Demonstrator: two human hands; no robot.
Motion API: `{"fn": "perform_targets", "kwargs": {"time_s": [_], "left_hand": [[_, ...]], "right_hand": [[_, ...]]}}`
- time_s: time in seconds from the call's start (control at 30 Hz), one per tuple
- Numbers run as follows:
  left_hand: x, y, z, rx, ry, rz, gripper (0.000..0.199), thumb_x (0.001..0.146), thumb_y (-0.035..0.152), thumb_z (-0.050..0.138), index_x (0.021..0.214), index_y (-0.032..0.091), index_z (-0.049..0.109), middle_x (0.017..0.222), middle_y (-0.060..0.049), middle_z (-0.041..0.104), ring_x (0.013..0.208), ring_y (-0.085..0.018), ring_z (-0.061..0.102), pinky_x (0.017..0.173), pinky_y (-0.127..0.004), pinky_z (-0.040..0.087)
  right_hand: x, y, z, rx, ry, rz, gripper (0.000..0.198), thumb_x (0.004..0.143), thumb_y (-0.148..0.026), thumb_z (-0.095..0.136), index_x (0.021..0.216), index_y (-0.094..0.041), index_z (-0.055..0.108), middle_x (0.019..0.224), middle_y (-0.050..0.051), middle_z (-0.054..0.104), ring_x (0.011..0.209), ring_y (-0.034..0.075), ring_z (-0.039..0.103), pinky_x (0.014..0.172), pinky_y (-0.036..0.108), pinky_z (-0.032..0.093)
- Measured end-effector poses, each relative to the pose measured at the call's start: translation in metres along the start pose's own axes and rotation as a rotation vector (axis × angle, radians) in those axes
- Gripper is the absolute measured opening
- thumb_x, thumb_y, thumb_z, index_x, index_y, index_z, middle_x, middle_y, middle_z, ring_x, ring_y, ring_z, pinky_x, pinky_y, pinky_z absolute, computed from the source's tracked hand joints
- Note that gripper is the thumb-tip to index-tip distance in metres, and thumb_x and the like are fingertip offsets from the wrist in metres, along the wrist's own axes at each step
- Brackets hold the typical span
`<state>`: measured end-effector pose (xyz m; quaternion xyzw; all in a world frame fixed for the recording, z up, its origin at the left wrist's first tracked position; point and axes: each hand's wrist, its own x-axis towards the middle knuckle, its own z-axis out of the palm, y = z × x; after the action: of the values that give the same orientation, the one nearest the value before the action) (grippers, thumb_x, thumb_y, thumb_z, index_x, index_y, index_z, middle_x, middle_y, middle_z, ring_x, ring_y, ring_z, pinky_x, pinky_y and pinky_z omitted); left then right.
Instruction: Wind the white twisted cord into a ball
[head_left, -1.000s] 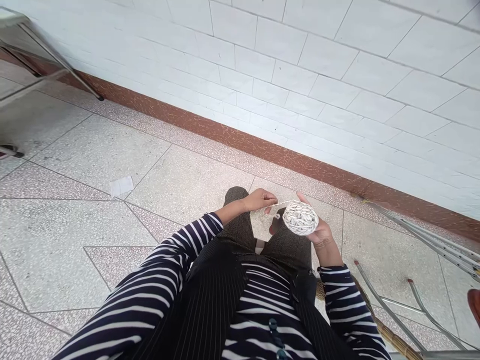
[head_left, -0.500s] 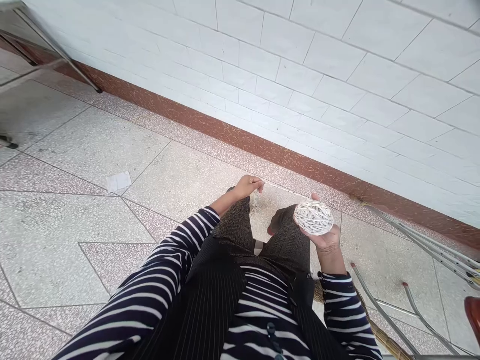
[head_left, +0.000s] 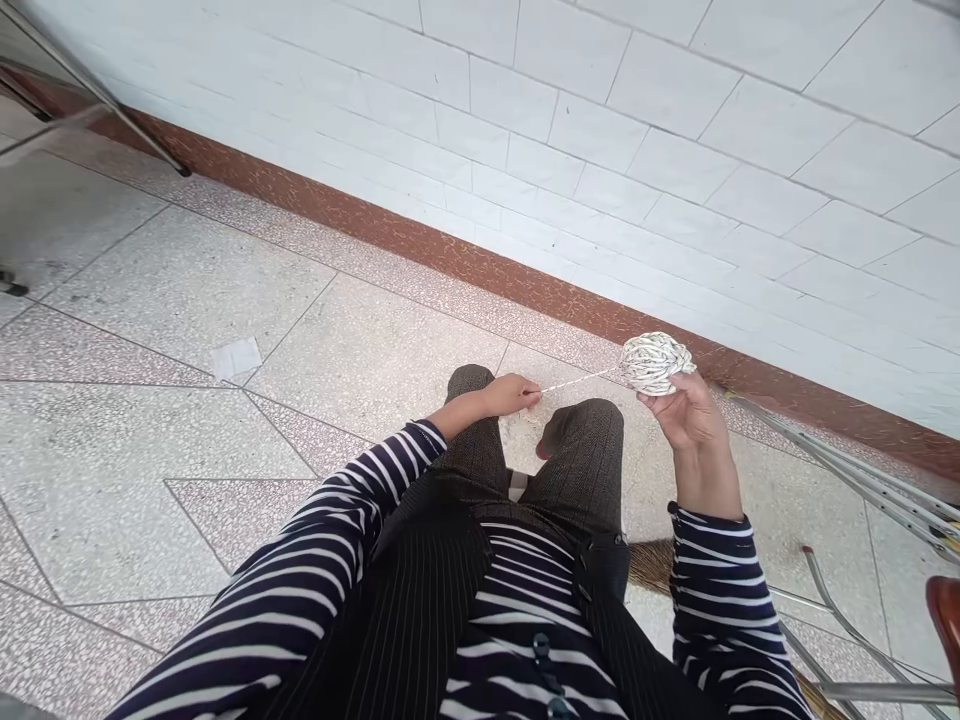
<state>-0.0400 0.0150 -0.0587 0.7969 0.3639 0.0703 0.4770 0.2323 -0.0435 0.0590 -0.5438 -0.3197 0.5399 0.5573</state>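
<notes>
A ball of white twisted cord (head_left: 654, 363) sits in my right hand (head_left: 688, 412), its thumb and fingers wrapped round the underside. From the ball a single strand of cord (head_left: 574, 382) runs taut to the left. My left hand (head_left: 514, 395) pinches the other end of that strand above my left knee. Both hands are above my lap, with the ball a little higher and further out toward the wall.
A tiled wall (head_left: 570, 130) with a reddish-brown skirting (head_left: 360, 215) runs ahead. On the speckled floor lies a white piece of paper (head_left: 237, 358). Metal frame legs (head_left: 112, 100) stand at left. At right are metal poles (head_left: 840, 462), a curved metal frame (head_left: 832, 605) and a straw broom (head_left: 651, 565).
My right hand has moved up and outward with the ball and turned it. The strand between the hands now shows stretched sideways. My left hand has shifted slightly right and down.
</notes>
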Motion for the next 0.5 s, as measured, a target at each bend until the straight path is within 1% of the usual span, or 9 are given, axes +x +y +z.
{"fn": "perform_targets", "kwargs": {"time_s": [0.07,0.13,0.17,0.2,0.27,0.33,0.37,0.43,0.5], "left_hand": [[0.008,0.004,-0.007,0.039,0.063,-0.008,0.028,0.093,0.029,0.053,0.109,0.017,0.073,0.103,-0.006,0.075,0.092,-0.020,0.067,0.082,-0.027,0.046],[0.018,0.017,-0.012,-0.031,0.143,0.075,0.046,0.090,0.030,0.061,0.134,0.019,0.060,0.130,-0.008,0.067,0.116,-0.023,0.062,0.097,-0.031,0.045],[0.024,0.027,-0.013,-0.091,0.183,0.132,0.054,0.088,0.029,0.065,0.140,0.020,0.055,0.138,-0.009,0.062,0.123,-0.024,0.059,0.102,-0.032,0.044],[0.029,0.037,-0.014,-0.151,0.218,0.183,0.056,0.086,0.029,0.067,0.140,0.019,0.055,0.141,-0.009,0.061,0.125,-0.024,0.058,0.103,-0.033,0.044],[0.039,0.055,-0.014,-0.247,0.259,0.244,0.044,0.087,0.027,0.065,0.130,0.017,0.063,0.133,-0.009,0.065,0.118,-0.024,0.062,0.099,-0.033,0.047],[0.046,0.065,-0.013,-0.283,0.259,0.244,0.025,0.090,0.025,0.060,0.108,0.013,0.072,0.113,-0.008,0.074,0.101,-0.022,0.067,0.089,-0.031,0.050],[0.047,0.066,-0.013,-0.276,0.244,0.238,0.022,0.092,0.026,0.057,0.097,0.013,0.074,0.102,-0.006,0.075,0.092,-0.020,0.067,0.083,-0.029,0.050],[0.048,0.059,-0.012,-0.231,0.208,0.234,0.030,0.094,0.031,0.052,0.081,0.013,0.073,0.084,-0.003,0.073,0.079,-0.017,0.065,0.077,-0.026,0.047],[0.046,0.044,-0.012,-0.164,0.186,0.230,0.034,0.095,0.034,0.050,0.075,0.015,0.071,0.077,-0.002,0.070,0.075,-0.015,0.062,0.074,-0.025,0.044]], "right_hand": [[-0.006,0.000,0.008,0.010,-0.063,-0.007,0.046,0.064,-0.026,0.079,0.108,-0.025,0.067,0.109,0.004,0.074,0.091,0.022,0.070,0.062,0.029,0.057],[-0.013,0.001,0.021,0.015,-0.146,0.036,0.047,0.063,-0.024,0.079,0.109,-0.025,0.068,0.105,0.004,0.075,0.084,0.022,0.070,0.055,0.029,0.056],[-0.015,0.001,0.029,0.013,-0.190,0.071,0.047,0.063,-0.023,0.079,0.109,-0.026,0.068,0.103,0.004,0.075,0.080,0.022,0.070,0.054,0.029,0.056],[-0.016,0.002,0.035,0.008,-0.226,0.107,0.047,0.063,-0.023,0.079,0.109,-0.026,0.069,0.102,0.003,0.075,0.077,0.021,0.069,0.053,0.029,0.057],[-0.017,0.001,0.046,-0.004,-0.252,0.143,0.049,0.060,-0.021,0.080,0.107,-0.027,0.070,0.101,0.002,0.074,0.075,0.021,0.069,0.053,0.031,0.058],[-0.015,-0.004,0.051,-0.006,-0.235,0.122,0.049,0.059,-0.020,0.081,0.106,-0.028,0.070,0.104,0.001,0.074,0.078,0.021,0.070,0.054,0.030,0.059],[-0.014,-0.009,0.052,0.000,-0.215,0.094,0.049,0.059,-0.019,0.080,0.105,-0.029,0.070,0.105,0.001,0.074,0.079,0.021,0.070,0.054,0.029,0.059],[-0.013,-0.021,0.049,0.031,-0.166,0.022,0.048,0.060,-0.017,0.078,0.105,-0.029,0.069,0.103,0.000,0.074,0.080,0.019,0.069,0.054,0.026,0.058],[-0.016,-0.037,0.044,0.088,-0.128,-0.046,0.049,0.060,-0.016,0.076,0.107,-0.029,0.068,0.101,0.000,0.075,0.079,0.017,0.069,0.053,0.023,0.057]]}}
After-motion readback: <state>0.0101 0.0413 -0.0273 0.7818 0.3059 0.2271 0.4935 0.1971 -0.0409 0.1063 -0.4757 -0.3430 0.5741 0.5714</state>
